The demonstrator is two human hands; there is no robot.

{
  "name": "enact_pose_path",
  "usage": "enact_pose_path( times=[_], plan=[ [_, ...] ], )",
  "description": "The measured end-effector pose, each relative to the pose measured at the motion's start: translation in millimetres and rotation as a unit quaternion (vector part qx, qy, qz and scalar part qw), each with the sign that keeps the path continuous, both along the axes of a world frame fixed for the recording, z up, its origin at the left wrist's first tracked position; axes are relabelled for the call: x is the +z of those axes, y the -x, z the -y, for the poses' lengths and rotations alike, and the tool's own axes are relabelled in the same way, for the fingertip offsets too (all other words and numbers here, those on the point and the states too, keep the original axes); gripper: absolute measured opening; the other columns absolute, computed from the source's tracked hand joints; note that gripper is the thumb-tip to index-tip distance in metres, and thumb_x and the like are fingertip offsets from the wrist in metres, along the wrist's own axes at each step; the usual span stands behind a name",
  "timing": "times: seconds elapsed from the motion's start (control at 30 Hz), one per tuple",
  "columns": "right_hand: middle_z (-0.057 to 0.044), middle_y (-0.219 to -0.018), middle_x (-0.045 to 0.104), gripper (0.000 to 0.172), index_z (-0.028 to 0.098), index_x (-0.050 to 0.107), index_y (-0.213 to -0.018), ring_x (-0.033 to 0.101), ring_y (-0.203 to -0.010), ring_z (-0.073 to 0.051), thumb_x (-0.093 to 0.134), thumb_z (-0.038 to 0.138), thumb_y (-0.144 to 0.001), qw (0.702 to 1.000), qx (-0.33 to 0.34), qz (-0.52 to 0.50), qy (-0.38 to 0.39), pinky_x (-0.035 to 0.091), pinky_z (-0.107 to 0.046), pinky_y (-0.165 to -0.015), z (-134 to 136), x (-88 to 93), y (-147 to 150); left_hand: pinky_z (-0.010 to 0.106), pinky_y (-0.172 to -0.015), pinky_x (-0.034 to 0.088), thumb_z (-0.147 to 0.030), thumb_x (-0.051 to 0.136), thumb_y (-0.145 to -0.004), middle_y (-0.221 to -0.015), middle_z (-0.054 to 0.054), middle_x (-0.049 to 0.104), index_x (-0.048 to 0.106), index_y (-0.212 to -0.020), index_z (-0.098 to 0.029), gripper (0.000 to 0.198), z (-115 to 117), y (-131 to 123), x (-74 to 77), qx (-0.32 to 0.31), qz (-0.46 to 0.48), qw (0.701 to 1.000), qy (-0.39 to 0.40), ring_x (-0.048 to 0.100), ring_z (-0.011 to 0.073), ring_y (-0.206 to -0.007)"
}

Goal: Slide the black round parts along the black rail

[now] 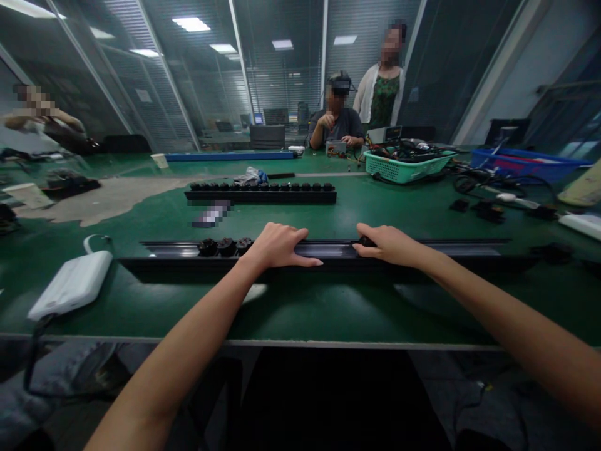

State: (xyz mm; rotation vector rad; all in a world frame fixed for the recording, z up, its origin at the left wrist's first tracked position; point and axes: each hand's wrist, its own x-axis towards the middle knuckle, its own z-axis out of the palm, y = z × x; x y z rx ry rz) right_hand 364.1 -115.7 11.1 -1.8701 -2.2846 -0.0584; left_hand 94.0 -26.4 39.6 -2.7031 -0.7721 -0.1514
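A long black rail with a shiny channel lies across the table in front of me. Three round black parts sit in its channel, left of my left hand. That hand straddles the rail, thumb along the near side and the other fingers over the top, partly hidden. Farther right, my right hand pinches a small black part at the channel, mostly covered by the fingers. Beyond this rail stands a second black rail lined with several similar round parts.
A white box with a cable lies at left, near the table's front edge. Farther back are a green basket of parts, a blue basket, loose black parts and paper cups. Other people are around the table.
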Motion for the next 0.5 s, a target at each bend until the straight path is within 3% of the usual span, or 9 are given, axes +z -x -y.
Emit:
enact_pose_path(
  times=[0.23, 0.5],
  plan=[
    [-0.002, -0.07, 0.057, 0.026, 0.024, 0.048, -0.088, 0.048, -0.06, -0.017, 0.043, 0.05, -0.087, 0.997, -0.021, -0.021, -0.066, 0.025, -0.026, -0.057, 3, -9.6, -1, 0.03, -0.06, 0.031, -0.089, 0.029, -0.072, -0.09, 0.011, 0.072, 0.064, -0.097, -0.02, 0.082, -1, -1, -0.9, 0.0, 0.003, 1.0, 0.005, 0.066, 0.0259, -0.078],
    [0.0, -0.066, 0.054, 0.022, 0.025, 0.049, -0.081, 0.048, -0.06, -0.017, 0.047, 0.046, -0.083, 0.994, -0.039, -0.037, -0.09, 0.025, -0.026, -0.058, 5, -9.8, -1, 0.03, -0.057, 0.027, -0.09, 0.025, -0.072, -0.087, 0.011, 0.072, 0.063, -0.095, -0.02, 0.083, 0, -1, 0.2, -0.002, -0.006, 1.0, -0.009, 0.067, 0.0261, -0.076]
  ],
)
